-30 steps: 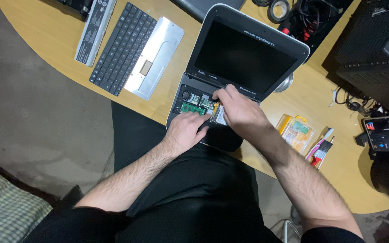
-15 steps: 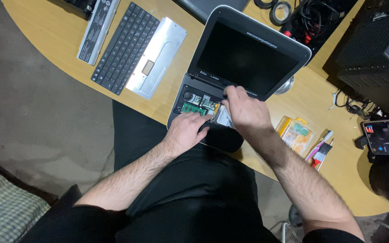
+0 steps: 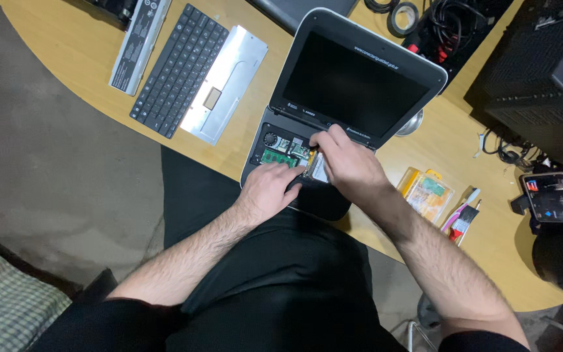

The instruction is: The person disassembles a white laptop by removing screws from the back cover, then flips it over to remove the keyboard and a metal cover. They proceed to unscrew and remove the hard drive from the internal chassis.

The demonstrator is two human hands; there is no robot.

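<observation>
The opened laptop (image 3: 333, 111) sits at the near edge of the wooden table (image 3: 86, 45), screen up and dark, its base stripped so that the green circuit board (image 3: 280, 155) and a small fan show. The left hand (image 3: 270, 190) lies flat on the front of the base, fingers loosely spread and gripping nothing, much as it did half a second ago. The right hand (image 3: 350, 166) has shifted slightly leftward and down from the hinge area since the earlier frame; its fingertips (image 3: 317, 139) now press together over the parts just below the hinge, but whether they pinch anything cannot be told. The removed keyboard (image 3: 177, 68) and its silver palm-rest panel (image 3: 226, 85) lie to the left, well apart from the laptop. A yellow parts case (image 3: 427, 192) rests near the right forearm.
</observation>
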